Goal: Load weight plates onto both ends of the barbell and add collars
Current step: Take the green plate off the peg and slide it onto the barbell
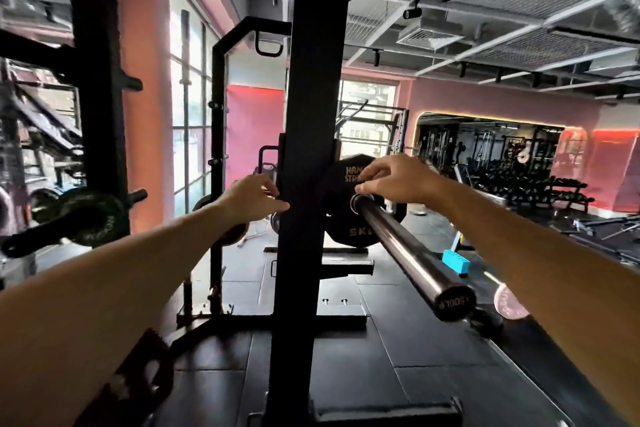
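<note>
Forearms filled the foreground; beyond them my right hand [388, 177] and left hand [254, 196], both loosely open and gripping nothing, flanked the plate [360, 229] seated deep on the barbell sleeve [412, 253]. I judged it best pressed flush against the shoulder before adding a collar.

plate [349, 218] on barbell sleeve [408, 250] | both hands at plate | rack upright [304, 149] between
</note>
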